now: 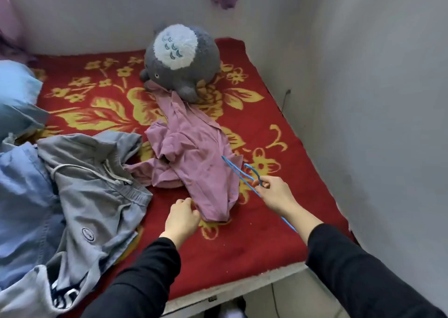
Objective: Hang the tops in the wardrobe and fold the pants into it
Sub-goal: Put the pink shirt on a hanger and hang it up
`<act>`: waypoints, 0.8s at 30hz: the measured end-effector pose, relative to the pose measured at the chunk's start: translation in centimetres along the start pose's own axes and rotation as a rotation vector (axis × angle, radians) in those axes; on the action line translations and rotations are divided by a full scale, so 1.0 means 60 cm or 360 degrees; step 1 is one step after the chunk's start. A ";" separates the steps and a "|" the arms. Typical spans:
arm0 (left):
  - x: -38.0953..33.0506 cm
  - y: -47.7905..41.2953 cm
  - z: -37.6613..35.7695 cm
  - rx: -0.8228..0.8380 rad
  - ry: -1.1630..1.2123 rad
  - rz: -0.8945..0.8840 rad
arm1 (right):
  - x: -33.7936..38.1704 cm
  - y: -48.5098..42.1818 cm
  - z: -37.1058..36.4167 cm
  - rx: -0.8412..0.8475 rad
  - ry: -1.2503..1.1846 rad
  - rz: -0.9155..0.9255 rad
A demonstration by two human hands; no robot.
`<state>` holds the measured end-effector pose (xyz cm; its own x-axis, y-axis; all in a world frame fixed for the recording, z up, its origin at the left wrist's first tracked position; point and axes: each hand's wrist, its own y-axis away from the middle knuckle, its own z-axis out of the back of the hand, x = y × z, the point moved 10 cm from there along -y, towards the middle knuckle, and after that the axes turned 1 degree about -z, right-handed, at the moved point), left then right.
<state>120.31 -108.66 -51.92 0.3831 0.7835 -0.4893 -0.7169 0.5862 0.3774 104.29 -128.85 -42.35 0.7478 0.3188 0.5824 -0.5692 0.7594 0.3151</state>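
1. Mauve cloth in the middle: the pink top [194,162] lay crumpled on the red flowered blanket [278,232], its far end running up to the grey plush toy [181,58] by the wall.
2. And the right hand [274,191] was in! It pinched the blue wire hanger [242,175] just below the hook, thumb and fingers curled round the wire.
3. One arm of the hanger reached out over the top's right edge; the other ran back under the right wrist.
4. Over came the left hand [181,218], fingers curled, knuckles up, right against the near hem of the pink top. The fingertips were hidden, so I could not tell whether it gripped the cloth or only touched it.
5. Off to the left, the grey drawstring pants [97,184] lay in a heap on the blanket, touching the top's near-left side.
6. A light blue garment [21,196] lay bunched beside the pants at the left edge, with a blue pillow [17,92] behind it.
7. Both forearms wore black sleeves.
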 end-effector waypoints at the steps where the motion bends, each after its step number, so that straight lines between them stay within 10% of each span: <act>1: -0.011 -0.020 -0.025 0.0037 -0.0010 0.0003 | -0.016 -0.033 0.004 -0.0008 -0.0006 -0.0022; 19: -0.053 -0.227 -0.347 0.0306 -0.0499 -0.0160 | -0.274 -0.254 -0.186 0.0271 0.0158 -0.0229; 24: -0.067 -0.245 -0.312 0.0535 0.0049 -0.0134 | -0.238 -0.260 -0.204 0.0325 0.0067 -0.0138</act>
<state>118.41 -124.29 -70.22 0.4113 0.7260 -0.5512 -0.4495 0.6876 0.5702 106.66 -138.31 -64.74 0.8080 0.2840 0.5162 -0.5565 0.6556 0.5104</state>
